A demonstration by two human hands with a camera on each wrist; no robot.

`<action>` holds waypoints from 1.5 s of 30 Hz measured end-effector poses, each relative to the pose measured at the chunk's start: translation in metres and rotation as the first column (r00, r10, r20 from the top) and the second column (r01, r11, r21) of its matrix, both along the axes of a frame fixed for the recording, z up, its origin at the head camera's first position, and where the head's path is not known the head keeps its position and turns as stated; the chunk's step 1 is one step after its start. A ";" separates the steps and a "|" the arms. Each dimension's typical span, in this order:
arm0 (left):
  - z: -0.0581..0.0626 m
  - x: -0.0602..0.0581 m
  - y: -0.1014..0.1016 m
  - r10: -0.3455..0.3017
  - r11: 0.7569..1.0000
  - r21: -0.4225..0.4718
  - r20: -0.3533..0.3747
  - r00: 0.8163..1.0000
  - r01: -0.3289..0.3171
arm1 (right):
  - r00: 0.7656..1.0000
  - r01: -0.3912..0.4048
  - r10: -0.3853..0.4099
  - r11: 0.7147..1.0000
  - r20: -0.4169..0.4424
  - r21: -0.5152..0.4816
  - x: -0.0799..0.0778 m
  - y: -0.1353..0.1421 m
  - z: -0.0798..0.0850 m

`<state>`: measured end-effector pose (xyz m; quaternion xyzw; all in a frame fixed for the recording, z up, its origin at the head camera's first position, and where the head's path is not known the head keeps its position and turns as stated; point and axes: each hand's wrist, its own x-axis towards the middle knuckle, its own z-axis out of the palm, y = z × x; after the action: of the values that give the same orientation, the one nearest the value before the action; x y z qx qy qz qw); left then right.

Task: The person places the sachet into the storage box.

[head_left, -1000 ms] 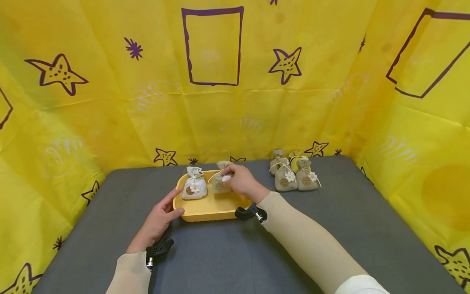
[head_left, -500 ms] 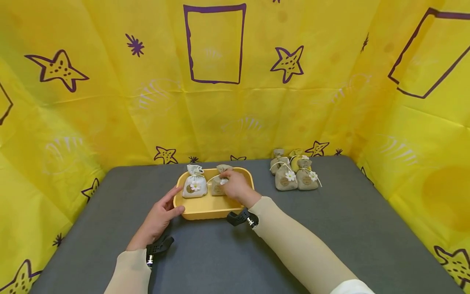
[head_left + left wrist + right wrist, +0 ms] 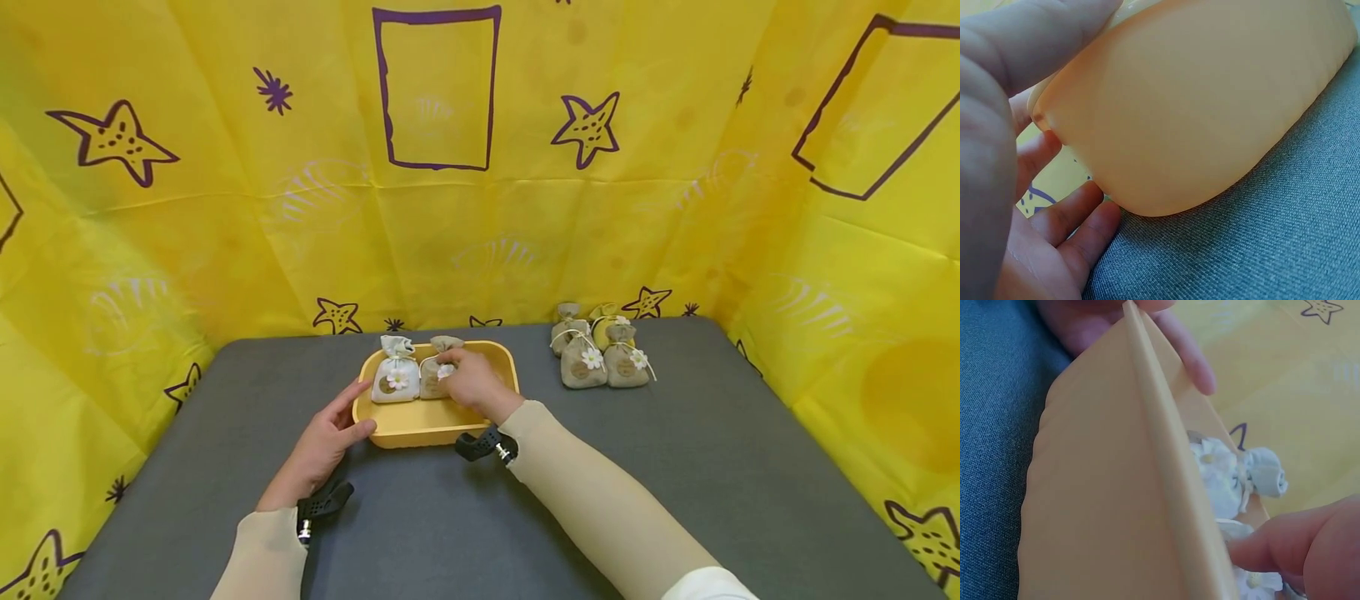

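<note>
In the yellow tray [image 3: 411, 417] gripped by the left hand [image 3: 324, 446], the tan sachet [image 3: 431, 382] pinched by the right hand [image 3: 477, 384] could be toppled if tugged.

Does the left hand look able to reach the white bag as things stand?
Likely yes: the left hand holds the tray close beside the white bag, with only the tray's side between them.

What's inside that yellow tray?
A white pouch and, just to its right, a beige pouch. The right hand, on the beige pouch, covers part of it and of the tray. Whatever fills the pouches is hidden.
</note>
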<state>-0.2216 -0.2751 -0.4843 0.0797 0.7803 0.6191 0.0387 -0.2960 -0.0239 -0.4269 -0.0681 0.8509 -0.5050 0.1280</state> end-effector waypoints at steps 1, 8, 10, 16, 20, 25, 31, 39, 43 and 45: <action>0.000 0.000 0.000 0.000 1.000 0.000 -0.001 1.000 0.000 | 1.000 -0.003 0.003 1.000 0.001 -0.002 0.000 0.001 0.000; 0.000 0.002 0.000 -0.005 1.000 -0.014 -0.002 1.000 0.005 | 0.997 -0.042 0.046 0.997 0.060 -0.062 0.004 0.009 0.002; -0.001 0.002 0.000 -0.004 1.000 -0.017 0.001 1.000 0.004 | 0.997 -0.049 0.052 0.997 0.055 -0.057 0.007 0.014 0.007; 0.000 0.003 0.000 -0.001 1.000 -0.016 0.006 1.000 0.001 | 0.998 -0.061 0.058 0.990 -0.027 -0.130 0.018 0.031 0.022; 0.001 0.003 0.000 -0.003 1.000 -0.013 0.005 1.000 0.003 | 0.996 -0.060 0.043 0.968 -0.077 -0.243 0.022 0.044 0.027; 0.001 0.004 -0.001 -0.007 1.000 -0.003 -0.002 1.000 0.007 | 0.994 -0.053 0.015 0.937 -0.112 -0.345 0.027 0.059 0.031; 0.002 0.004 0.001 -0.002 1.000 -0.004 0.008 1.000 0.002 | 0.993 -0.068 0.008 0.864 -0.120 -0.498 0.033 0.089 0.033; 0.002 0.004 0.002 -0.001 1.000 -0.009 0.019 1.000 0.001 | 0.989 -0.035 -0.060 0.787 -0.133 -0.616 0.048 0.144 0.019; 0.003 0.004 0.002 -0.001 1.000 -0.008 0.015 1.000 0.001 | 0.987 0.004 -0.103 0.782 -0.123 -0.623 0.056 0.173 0.006; 0.003 0.004 0.002 -0.001 1.000 -0.008 0.012 1.000 0.001 | 0.986 0.023 -0.122 0.774 -0.113 -0.632 0.061 0.187 -0.001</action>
<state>-0.2173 -0.2732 -0.4814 0.0762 0.7825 0.6164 0.0442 -0.2351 0.1628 -0.4278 -0.1112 0.6426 -0.7580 0.0152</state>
